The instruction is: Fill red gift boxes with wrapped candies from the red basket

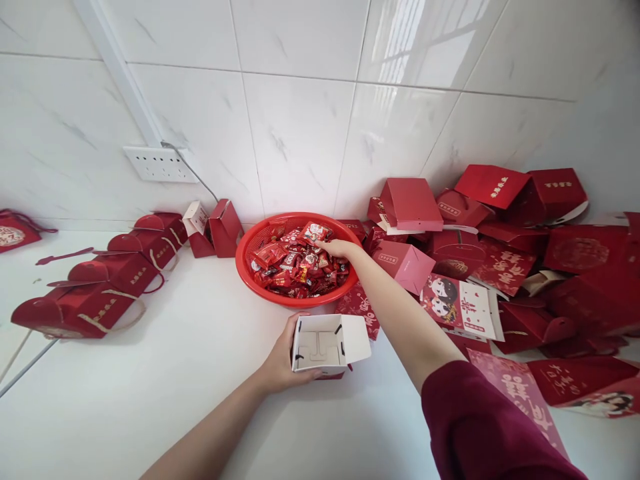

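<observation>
My left hand is wrapped around the near-left side of a small gift box. The box stands open, its white inside bare with dark cord ends showing, and one flap folds out to the right. Beyond it sits a red plastic basket heaped with wrapped candies. Over the basket's right side reaches my right hand, its thumb at the lower edge of a red-and-white candy packet. The fingers look closed on that packet, though they are partly hidden.
Closed red gift boxes with rope handles line up on the left. Two upright boxes stand behind, near a wall socket with a cable. A pile of red and pink boxes covers the right side, against the tiled wall.
</observation>
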A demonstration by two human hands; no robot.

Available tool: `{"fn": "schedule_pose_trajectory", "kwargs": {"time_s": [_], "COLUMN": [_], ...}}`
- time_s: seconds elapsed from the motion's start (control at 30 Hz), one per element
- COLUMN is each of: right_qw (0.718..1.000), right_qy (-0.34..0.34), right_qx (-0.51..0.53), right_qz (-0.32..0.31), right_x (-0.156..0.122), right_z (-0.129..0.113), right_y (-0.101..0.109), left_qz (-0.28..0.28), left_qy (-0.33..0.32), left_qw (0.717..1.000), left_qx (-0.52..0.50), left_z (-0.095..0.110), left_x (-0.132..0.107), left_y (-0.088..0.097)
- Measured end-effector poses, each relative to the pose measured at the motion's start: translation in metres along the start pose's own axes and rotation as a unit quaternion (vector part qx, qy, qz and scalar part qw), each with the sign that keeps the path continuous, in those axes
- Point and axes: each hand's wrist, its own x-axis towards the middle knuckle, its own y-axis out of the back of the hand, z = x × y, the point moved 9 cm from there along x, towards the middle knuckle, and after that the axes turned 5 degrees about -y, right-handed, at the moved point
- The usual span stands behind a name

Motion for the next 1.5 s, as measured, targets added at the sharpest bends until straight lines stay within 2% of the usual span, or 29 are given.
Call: {"fn": "schedule_pose_trajectory", "kwargs": {"time_s": [0.17, 0.3, 0.43, 0.57, 0.73, 0.83, 0.97, 1.07, 1.17, 1.33, 1.5], "right_qw": [0.996, 0.993, 0.993, 0.994, 0.995, 0.997, 0.995, 0.976, 0.942, 0.867, 0.809], "right_qy": [0.07, 0.112, 0.091, 0.073, 0.031, 0.015, 0.049, 0.081, 0.094, 0.1, 0.098], "right_qx": [0.014, -0.026, -0.068, -0.081, -0.093, -0.067, 0.042, 0.17, 0.307, 0.484, 0.579], "right_qz": [-0.054, -0.036, -0.014, 0.025, 0.006, 0.017, 0.081, 0.107, 0.1, 0.066, 0.004], "right_x": [-0.035, -0.059, -0.064, -0.062, -0.055, -0.052, -0.067, -0.09, -0.111, -0.132, -0.151], "right_z": [-0.009, -0.013, -0.005, 0.001, 0.001, 0.0, -0.002, 0.001, 0.006, 0.01, 0.003], "right_y": [0.003, 0.001, -0.006, -0.002, -0.008, -0.004, 0.014, 0.021, 0.02, 0.013, 0.002], "left_qz": [-0.005, -0.009, -0.009, -0.008, -0.006, -0.004, -0.007, -0.007, -0.007, -0.007, -0.003], "left_qy": [0.011, 0.016, 0.013, 0.019, 0.018, 0.018, 0.019, 0.017, 0.014, 0.027, 0.022], "left_qw": [1.0, 1.0, 1.0, 1.0, 1.0, 1.0, 1.0, 1.0, 1.0, 0.999, 0.999], "left_qx": [-0.001, -0.004, 0.001, -0.002, -0.008, -0.008, 0.0, 0.005, 0.012, 0.022, 0.028], "left_z": [-0.005, -0.009, -0.01, -0.011, -0.011, -0.011, -0.01, -0.01, -0.009, -0.011, -0.01], "left_x": [0.0, 0.0, 0.0, -0.001, -0.001, -0.001, -0.001, -0.001, -0.001, -0.001, 0.0], "left_y": [0.0, -0.001, -0.001, -0.001, -0.002, -0.001, -0.001, -0.001, -0.001, -0.001, -0.001]}}
